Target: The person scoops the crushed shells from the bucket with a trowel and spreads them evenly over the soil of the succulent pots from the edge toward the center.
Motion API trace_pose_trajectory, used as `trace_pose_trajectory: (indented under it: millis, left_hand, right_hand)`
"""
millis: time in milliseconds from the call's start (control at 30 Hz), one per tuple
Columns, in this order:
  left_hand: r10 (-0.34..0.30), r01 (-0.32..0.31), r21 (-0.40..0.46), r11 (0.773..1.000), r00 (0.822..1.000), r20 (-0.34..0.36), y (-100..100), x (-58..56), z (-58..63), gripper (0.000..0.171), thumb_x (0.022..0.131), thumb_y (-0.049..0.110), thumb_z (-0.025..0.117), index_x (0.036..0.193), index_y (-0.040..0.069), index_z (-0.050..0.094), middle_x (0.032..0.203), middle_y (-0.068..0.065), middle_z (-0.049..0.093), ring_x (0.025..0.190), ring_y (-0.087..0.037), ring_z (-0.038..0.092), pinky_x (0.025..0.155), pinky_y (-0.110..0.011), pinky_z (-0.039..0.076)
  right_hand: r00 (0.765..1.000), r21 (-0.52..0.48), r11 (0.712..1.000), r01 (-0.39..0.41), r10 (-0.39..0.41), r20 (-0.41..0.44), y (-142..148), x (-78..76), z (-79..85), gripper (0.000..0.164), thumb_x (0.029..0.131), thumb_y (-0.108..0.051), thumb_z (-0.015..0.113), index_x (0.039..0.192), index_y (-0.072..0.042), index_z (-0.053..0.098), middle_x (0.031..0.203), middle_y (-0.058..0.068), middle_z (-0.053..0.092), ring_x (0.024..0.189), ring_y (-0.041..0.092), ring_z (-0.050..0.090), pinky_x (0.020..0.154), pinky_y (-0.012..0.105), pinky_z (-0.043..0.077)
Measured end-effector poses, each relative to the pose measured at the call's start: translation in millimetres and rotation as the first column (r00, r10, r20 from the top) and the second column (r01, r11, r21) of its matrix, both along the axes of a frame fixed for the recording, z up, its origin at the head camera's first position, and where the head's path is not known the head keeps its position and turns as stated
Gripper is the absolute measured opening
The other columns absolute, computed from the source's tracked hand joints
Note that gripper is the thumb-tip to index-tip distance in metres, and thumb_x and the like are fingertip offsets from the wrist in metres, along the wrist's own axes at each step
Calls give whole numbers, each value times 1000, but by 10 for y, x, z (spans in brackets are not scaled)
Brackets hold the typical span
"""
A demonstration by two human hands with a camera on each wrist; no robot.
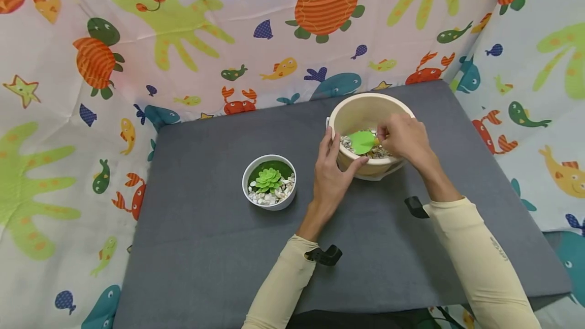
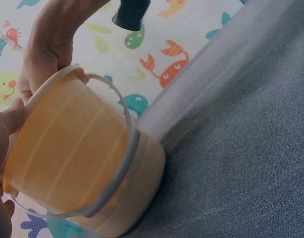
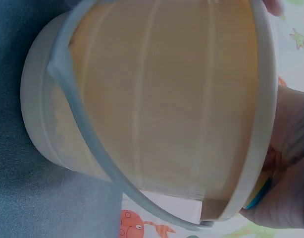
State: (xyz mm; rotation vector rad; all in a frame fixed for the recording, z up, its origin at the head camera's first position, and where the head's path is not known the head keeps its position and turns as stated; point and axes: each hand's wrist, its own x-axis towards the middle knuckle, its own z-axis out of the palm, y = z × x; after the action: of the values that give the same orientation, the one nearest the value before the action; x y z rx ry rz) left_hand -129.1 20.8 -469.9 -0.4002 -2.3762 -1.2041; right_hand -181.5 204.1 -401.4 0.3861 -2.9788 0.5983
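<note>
A cream bucket [image 1: 365, 166] with pebbles [image 1: 379, 152] inside stands on the grey table, its pale handle hanging down the near side. My left hand [image 1: 330, 179] grips the bucket's rim at the left, thumb along the near edge and fingers on the far left side. Inside the bucket, my right hand [image 1: 404, 136] holds a small toy shovel with a green blade [image 1: 362, 142] lying over the pebbles. A yellow and blue bit of the shovel's handle [image 3: 260, 191] shows by the right hand in the right wrist view; the fingers hide the rest.
To the left of the bucket stands a white pot [image 1: 247, 187] holding a green succulent [image 1: 268, 180] and white pebbles [image 1: 269, 197]. A cloth printed with sea animals [image 1: 192, 39] hangs behind and beside the grey table [image 1: 205, 268].
</note>
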Motion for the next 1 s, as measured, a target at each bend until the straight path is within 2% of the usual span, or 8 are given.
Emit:
trace_pose_trajectory:
  millis: [167, 367, 600, 833, 1000]
  left_hand:
    - [-6, 6, 8, 1000, 1000, 4, 15, -2, -11, 84, 75, 53, 67, 142, 15, 32, 148, -7, 25, 135, -14, 27, 102, -25, 33]
    - [-7, 7, 18, 1000, 1000, 3, 33, -3, -20, 84, 75, 53, 67, 142, 17, 31, 148, -7, 25, 134, -13, 27, 102, -25, 34]
    - [1, -1, 13, 1000, 1000, 5, 52, 1, -33, 83, 76, 53, 67, 142, 18, 31, 148, -6, 25, 135, -12, 26, 102, -26, 33]
    - [3, -3, 22, 1000, 1000, -6, 52, -3, -42, 83, 76, 52, 66, 142, 17, 31, 148, -6, 25, 135, -13, 26, 102, -26, 33]
    - [8, -8, 21, 1000, 1000, -11, 33, 9, -50, 83, 76, 52, 66, 142, 15, 33, 148, -8, 25, 135, -14, 27, 102, -27, 33]
  right_hand:
    - [999, -47, 998, 33, -32, 25, 11, 36, 57, 24, 69, 2, 52, 51, -14, 55, 48, -2, 46, 55, 21, 45, 46, 35, 31]
    - [996, -57, 995, 83, -80, 48, 35, 80, 111, 21, 70, -1, 55, 53, -13, 57, 48, -1, 48, 55, 22, 47, 46, 35, 31]
    - [988, -96, 985, 142, -135, 78, 103, 144, 191, 15, 71, -3, 58, 59, -10, 61, 54, 2, 54, 57, 25, 49, 48, 35, 33]
    - [977, -151, 967, 206, -195, 85, 182, 202, 312, 11, 71, 0, 62, 62, -5, 65, 60, 8, 58, 58, 26, 48, 41, 33, 35]
    - [967, -189, 953, 237, -212, 139, 228, 234, 344, 7, 73, -1, 64, 67, -3, 67, 67, 11, 62, 63, 26, 49, 43, 32, 38]
